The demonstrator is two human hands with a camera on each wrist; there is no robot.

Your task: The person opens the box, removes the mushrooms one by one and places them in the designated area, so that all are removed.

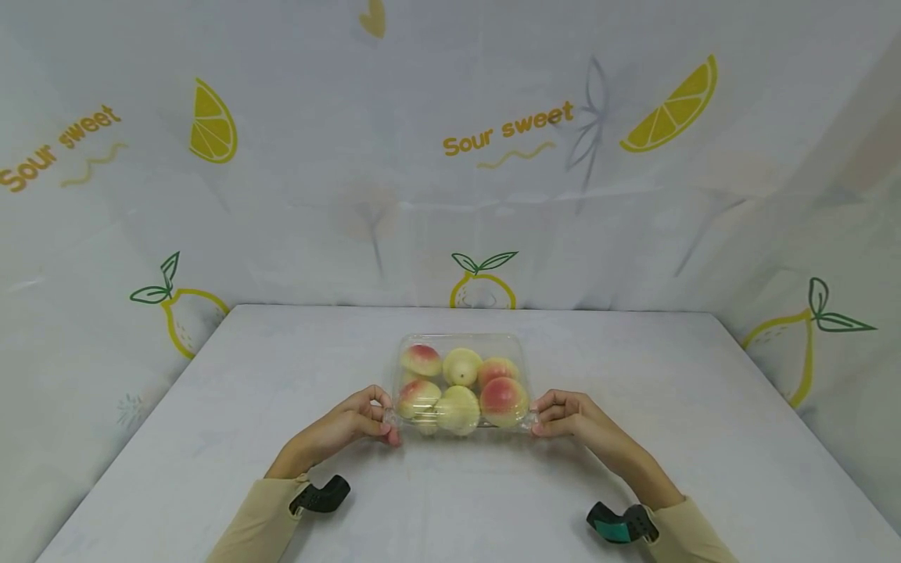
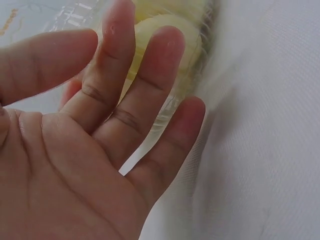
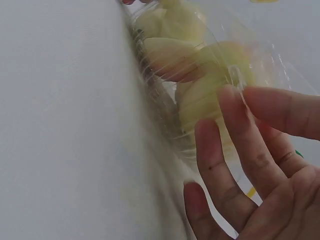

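A clear plastic fruit box [image 1: 464,341] holding several yellow and red peaches [image 1: 504,401] is at the middle of the table, between both hands. At its front left corner, my left hand [image 1: 355,418] pinches the edge with thumb and fingers. My right hand [image 1: 573,414] pinches the front right corner. In the right wrist view, a small plastic tab lies between thumb and index finger of the right hand [image 3: 257,160], while the other fingers spread below. The left wrist view shows the left hand [image 2: 75,160] palm-on, with its fingers against the box's side; the thumb's contact is unclear.
A white-covered table [image 1: 450,500] spreads around the box. Behind it hangs a pale curtain [image 1: 296,195] printed with lemons and lettering. Black devices [image 1: 321,495] are worn at both wrists, over beige sleeves [image 1: 256,520].
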